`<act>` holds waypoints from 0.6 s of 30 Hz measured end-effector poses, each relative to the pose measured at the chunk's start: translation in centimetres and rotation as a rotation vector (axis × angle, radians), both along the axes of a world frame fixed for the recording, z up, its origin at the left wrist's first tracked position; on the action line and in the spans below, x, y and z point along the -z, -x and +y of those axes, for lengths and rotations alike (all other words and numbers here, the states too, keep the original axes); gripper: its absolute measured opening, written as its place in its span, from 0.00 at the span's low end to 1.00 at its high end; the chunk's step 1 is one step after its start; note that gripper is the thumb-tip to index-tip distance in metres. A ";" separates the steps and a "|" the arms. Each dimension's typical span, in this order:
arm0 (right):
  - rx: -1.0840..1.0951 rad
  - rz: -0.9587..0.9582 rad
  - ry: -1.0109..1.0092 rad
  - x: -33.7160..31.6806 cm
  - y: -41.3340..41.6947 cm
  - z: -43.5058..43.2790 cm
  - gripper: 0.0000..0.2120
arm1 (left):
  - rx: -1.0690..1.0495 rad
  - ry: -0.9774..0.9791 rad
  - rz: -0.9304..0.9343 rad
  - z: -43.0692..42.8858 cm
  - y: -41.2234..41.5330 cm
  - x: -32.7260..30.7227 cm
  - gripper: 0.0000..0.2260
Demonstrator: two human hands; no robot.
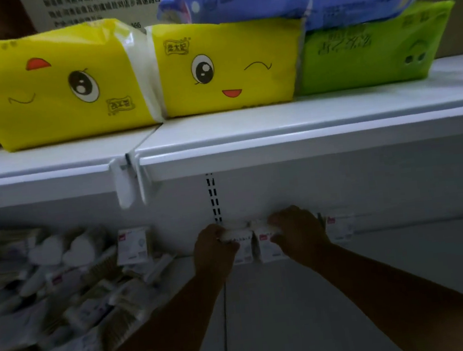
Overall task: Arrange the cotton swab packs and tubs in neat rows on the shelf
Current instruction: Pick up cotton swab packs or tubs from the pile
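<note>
Two hands each clasp an upright cotton swab pack at the back of the shelf (337,293): left hand (213,245) on the left pack (244,252), right hand (296,231) on the right pack (269,250), side by side. The jumbled heap (51,294) further left looks unsorted, so most of the work remains.

Shop aisle. We list: white metal shelving (304,116) at 12 o'clock, slotted upright (213,197) beneath it; sealed tissue packs (52,88) ranked from 10 to 2 o'clock; cotton swab packs (51,294) heaped at 8 o'clock.
</note>
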State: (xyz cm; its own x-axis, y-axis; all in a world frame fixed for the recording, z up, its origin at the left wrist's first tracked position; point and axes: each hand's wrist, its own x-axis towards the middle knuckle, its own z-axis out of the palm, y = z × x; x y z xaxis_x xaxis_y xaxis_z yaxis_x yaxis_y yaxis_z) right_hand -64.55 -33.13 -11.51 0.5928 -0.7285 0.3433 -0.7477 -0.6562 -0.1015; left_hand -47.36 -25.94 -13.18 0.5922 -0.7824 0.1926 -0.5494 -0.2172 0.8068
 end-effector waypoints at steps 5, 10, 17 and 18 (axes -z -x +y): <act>-0.038 0.049 0.107 1.1 -0.3 -0.5 0.16 | -0.032 -0.021 0.020 -0.6 0.1 0.2 0.21; -0.039 -0.001 0.201 0.2 0.0 1.0 0.24 | 0.004 -0.040 0.028 1.2 -0.1 -0.1 0.28; -0.339 -0.196 0.278 -3.9 -5.7 3.9 0.17 | 0.091 -0.044 -0.202 6.1 -5.7 -5.3 0.13; -0.368 -0.183 0.265 -4.1 -7.0 4.6 0.15 | 0.071 -0.036 -0.211 7.2 -7.0 -6.0 0.11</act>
State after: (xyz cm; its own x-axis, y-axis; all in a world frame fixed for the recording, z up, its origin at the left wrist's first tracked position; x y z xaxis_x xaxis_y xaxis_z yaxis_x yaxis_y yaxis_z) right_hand -57.58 -28.52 -7.37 0.7075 -0.3548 0.6113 -0.4464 -0.8949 -0.0028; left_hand -40.39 -18.71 -7.14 0.4844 -0.8295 0.2781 -0.7204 -0.1979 0.6647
